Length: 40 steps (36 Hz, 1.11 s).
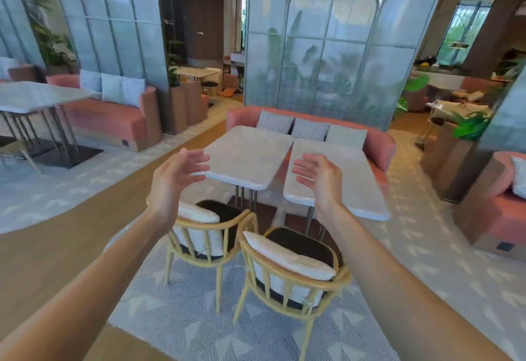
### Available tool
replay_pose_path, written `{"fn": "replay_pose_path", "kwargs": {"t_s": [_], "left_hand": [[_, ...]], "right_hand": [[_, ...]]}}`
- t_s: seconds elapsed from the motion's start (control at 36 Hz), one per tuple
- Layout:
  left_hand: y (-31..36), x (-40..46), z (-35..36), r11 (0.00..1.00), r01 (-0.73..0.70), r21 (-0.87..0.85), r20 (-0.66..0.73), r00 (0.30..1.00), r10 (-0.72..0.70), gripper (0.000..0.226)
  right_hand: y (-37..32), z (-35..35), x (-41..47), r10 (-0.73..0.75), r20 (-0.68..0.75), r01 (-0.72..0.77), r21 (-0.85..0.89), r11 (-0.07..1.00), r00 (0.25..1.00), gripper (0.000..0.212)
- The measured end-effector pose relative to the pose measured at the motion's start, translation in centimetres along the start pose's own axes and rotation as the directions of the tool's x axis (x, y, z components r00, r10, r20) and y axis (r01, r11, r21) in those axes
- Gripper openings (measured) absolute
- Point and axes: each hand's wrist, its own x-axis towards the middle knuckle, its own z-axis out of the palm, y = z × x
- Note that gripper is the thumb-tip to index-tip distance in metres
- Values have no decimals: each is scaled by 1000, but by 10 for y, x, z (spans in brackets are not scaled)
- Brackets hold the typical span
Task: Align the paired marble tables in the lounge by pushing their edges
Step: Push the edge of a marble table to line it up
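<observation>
Two marble tables stand ahead of me, between the pink sofa (378, 144) and two rattan chairs (287, 269). Left table (244, 155): rectangular top, long axis running away from me toward the sofa, leaning a little to the right as it recedes. Right table (338, 178): same shape, long axis also running toward the sofa but skewed the other way, so the two tops are not parallel. Their far inner corners sit just beside each other near the sofa cushions (308, 130); toward me a wedge-shaped gap opens between the inner edges. Near end of the right table sits closer to me than that of the left.

My left hand (176, 178): arm stretched forward, palm facing right, fingers straight and spread, gripping nothing. It appears over the near left corner of the left table; I cannot tell whether it touches the edge.

My right hand (318, 178): arm stretched forward, palm facing left, fingers loosely extended, gripping nothing. It appears over the near part of the right table; contact not discernible.

Both chairs are tucked toward the tables' near ends, white cushions on their seats, on a grey patterned rug (199, 332).
</observation>
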Motion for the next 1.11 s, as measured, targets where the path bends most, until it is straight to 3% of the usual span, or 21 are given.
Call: {"fn": "replay_pose_path", "kwargs": {"t_s": [0.22,0.44,0.75,0.97,1.11], "left_hand": [[-48,111,-63,1000,22,7,-77,997,-22,47],[-122,241,-129,998,60,-27,-63,996,-61,36],[-207,443,-205,969,244,-33,110,965,-239,28],[-294,580,-204,940,340,3,247,911,-331,25],[-354,652,-203,910,399,110,310,856,-413,26]], "right_hand": [[49,132,94,35,93,-35,1,999,995,26],[106,248,181,54,55,-53,-18,998,997,27],[177,367,281,171,-247,-172,19,985,954,31],[231,435,378,178,-399,-189,13,982,900,31],[291,471,443,183,-492,-201,17,979,851,24]]}}
